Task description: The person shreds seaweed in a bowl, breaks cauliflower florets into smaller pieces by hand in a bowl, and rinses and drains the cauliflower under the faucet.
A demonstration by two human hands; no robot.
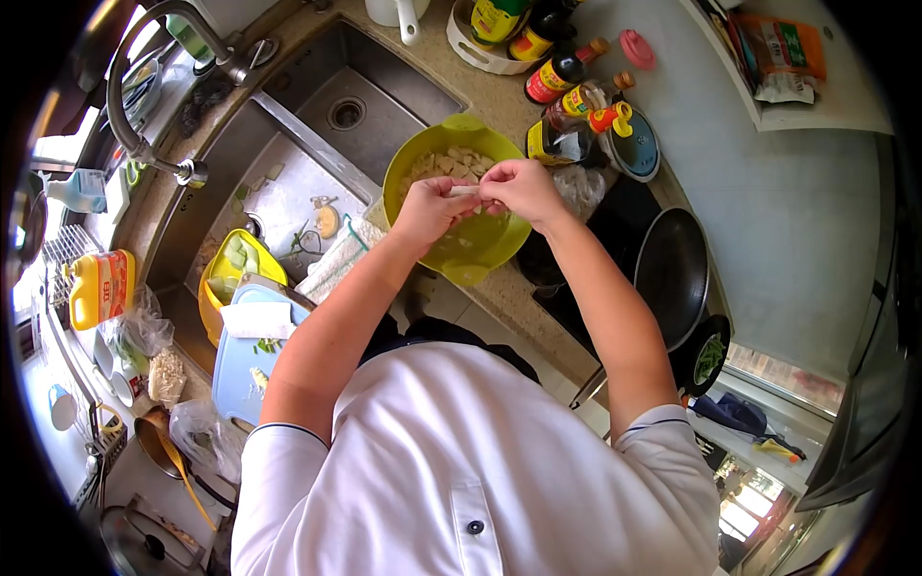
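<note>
A yellow-green bowl stands at the counter's edge by the sink. Pale, thin food pieces are heaped at its far side, and its near part looks wet or filled with liquid. Over the bowl, my left hand and my right hand meet, fingertips pinched on a pale strip of food. The strip spans the gap between both sets of fingers; its exact kind is unclear. Both hands are closed.
Left of the bowl is a double steel sink with scraps in it. A yellow basin and a blue cutting board lie nearer. Sauce bottles stand behind; a black wok sits on the right.
</note>
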